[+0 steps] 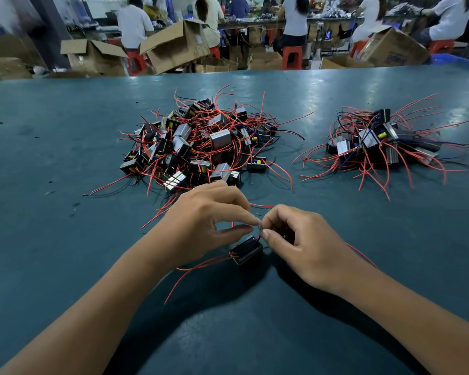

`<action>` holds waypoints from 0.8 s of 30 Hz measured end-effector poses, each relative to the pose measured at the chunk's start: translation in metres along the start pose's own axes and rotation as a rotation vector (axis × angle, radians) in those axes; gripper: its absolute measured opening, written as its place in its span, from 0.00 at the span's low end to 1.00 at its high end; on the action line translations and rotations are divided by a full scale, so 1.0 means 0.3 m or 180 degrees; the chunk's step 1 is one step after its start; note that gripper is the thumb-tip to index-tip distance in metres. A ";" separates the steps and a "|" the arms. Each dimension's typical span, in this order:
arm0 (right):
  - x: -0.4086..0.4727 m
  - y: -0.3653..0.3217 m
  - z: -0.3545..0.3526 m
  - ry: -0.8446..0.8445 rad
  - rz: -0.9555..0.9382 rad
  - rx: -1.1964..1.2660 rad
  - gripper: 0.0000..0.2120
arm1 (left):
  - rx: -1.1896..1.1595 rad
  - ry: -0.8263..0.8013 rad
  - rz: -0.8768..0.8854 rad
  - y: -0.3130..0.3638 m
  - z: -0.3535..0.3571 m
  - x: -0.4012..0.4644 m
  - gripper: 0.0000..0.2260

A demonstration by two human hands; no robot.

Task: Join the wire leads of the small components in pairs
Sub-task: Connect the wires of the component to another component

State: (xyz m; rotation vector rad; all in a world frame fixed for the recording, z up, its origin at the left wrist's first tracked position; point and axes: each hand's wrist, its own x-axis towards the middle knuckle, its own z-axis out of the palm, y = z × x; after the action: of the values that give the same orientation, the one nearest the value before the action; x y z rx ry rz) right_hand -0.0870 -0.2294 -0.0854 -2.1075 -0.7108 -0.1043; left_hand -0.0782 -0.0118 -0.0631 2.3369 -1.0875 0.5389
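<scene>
Two bare hands meet fingertip to fingertip low over a dark green table [65, 185]. The left hand [201, 220] and the right hand [301, 239] each pinch thin wire ends [259, 228] between thumb and forefinger, the pinches touching. Just below the fingertips a small black component [245, 250] lies on the table, with red leads [201, 266] trailing from it toward the left forearm. Beyond the component, farther from the viewer, sits a large pile [201, 139] of similar black and silver components tangled in red wires. To the right of that pile, well apart from it, lies a smaller pile [377, 142] of the same parts. Past the table's far edge, people sit on red stools [292, 57] among open cardboard boxes [173, 44].
</scene>
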 end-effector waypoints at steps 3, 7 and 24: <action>-0.002 0.000 -0.002 -0.0011 0.0005 0.0046 0.07 | 0.0102 -0.0072 0.0055 -0.005 0.011 0.001 0.05; -0.002 -0.001 0.000 -0.0012 0.0026 0.0066 0.07 | 0.0215 -0.0021 0.0125 -0.011 0.021 -0.001 0.06; -0.006 -0.011 -0.001 -0.0001 0.0045 0.0049 0.05 | 0.0337 0.0139 0.0371 -0.014 0.036 0.005 0.06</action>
State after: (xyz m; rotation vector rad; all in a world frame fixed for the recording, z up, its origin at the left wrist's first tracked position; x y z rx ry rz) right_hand -0.0901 -0.2291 -0.0834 -2.0976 -0.6948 -0.0905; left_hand -0.0725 -0.0165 -0.0720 2.3500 -1.2073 0.7035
